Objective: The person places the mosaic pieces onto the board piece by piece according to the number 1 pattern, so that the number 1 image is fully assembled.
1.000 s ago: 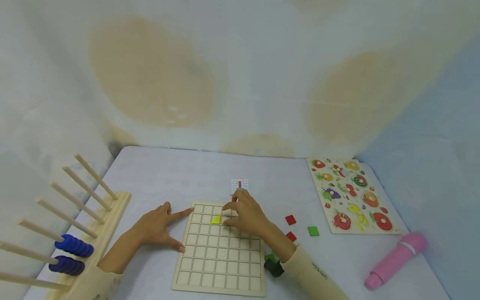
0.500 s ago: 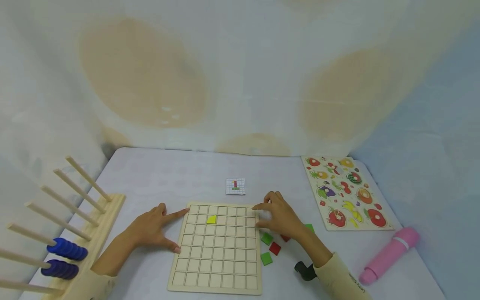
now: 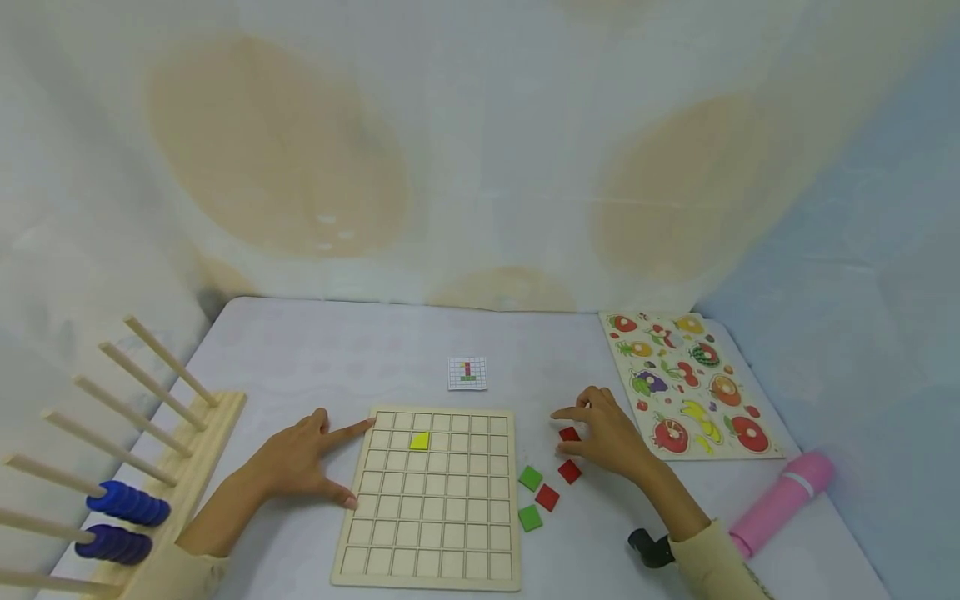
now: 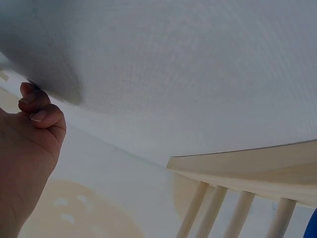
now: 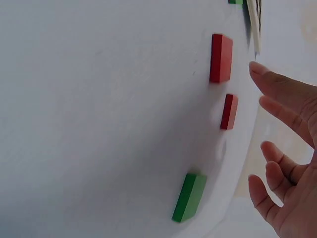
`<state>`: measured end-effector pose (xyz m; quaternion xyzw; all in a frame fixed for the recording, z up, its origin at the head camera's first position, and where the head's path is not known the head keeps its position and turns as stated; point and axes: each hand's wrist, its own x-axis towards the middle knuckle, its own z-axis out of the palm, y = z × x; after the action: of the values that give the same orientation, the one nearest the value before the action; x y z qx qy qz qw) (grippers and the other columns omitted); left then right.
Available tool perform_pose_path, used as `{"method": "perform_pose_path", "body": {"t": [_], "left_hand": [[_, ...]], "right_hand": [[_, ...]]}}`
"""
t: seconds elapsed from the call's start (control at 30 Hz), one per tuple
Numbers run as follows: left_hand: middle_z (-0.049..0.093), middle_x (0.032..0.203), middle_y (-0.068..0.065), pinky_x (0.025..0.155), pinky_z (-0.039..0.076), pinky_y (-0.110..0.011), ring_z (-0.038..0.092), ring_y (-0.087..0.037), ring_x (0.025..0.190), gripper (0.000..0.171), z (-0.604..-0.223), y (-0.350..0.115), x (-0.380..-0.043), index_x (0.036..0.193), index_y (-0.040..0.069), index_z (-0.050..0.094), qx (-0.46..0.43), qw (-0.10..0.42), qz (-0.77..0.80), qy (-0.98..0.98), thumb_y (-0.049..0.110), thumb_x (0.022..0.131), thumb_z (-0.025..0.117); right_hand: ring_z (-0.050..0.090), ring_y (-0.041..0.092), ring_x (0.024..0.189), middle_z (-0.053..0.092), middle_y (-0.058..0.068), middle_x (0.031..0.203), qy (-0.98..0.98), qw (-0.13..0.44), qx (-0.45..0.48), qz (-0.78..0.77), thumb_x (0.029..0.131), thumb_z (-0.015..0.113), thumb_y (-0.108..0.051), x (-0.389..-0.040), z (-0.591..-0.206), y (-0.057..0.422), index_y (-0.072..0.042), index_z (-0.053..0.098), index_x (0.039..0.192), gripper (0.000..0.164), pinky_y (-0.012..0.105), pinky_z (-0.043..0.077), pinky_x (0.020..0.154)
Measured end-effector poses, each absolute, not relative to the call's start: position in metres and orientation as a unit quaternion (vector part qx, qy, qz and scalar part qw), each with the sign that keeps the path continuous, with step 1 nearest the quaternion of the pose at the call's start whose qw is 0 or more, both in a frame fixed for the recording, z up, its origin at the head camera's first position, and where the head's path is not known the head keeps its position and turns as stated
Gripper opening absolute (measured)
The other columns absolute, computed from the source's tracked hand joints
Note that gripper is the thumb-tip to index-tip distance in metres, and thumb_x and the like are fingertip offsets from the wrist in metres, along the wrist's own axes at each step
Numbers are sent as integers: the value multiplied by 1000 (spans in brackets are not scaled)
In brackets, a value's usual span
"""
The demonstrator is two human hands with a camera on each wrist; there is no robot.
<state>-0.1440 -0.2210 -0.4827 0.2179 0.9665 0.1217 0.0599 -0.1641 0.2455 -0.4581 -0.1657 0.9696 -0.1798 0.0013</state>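
A wooden grid board (image 3: 435, 533) lies on the table with one yellow tile (image 3: 420, 441) in its second row. My left hand (image 3: 300, 458) touches the board's left edge with extended thumb and index finger, the other fingers curled. Right of the board, my right hand (image 3: 609, 437) hovers over a red tile (image 3: 568, 434), thumb and index finger spread, holding nothing. Closer to the board are two more red tiles, one a red tile (image 3: 547, 498) between two green tiles (image 3: 530, 518). The right wrist view shows a red tile (image 5: 221, 58) and a green tile (image 5: 190, 197) below the fingers.
A small pattern card (image 3: 467, 373) lies behind the board. On the left stands a wooden peg rack (image 3: 225, 417) with blue rings (image 3: 135, 504). To the right are a fruit puzzle board (image 3: 686, 392) and a pink microphone-like toy (image 3: 783, 504).
My right hand has moved from above the board near the yellow tile rightward to the loose tiles. The left hand keeps its place at the board edge. The head view has shifted slightly.
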Motion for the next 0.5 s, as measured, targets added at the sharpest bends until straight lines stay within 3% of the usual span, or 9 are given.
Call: {"method": "perform_pose_path", "body": {"t": [0.5], "left_hand": [[34, 88, 1, 55, 29, -23, 30, -10, 68, 112, -480, -220, -142, 148, 38, 45, 223, 56, 128, 965, 91, 51, 66]], "right_hand": [[41, 17, 88, 52, 2, 92, 976, -34, -166, -133, 75, 87, -25, -162, -471, 270, -18, 80, 106, 33, 29, 41, 70]]}}
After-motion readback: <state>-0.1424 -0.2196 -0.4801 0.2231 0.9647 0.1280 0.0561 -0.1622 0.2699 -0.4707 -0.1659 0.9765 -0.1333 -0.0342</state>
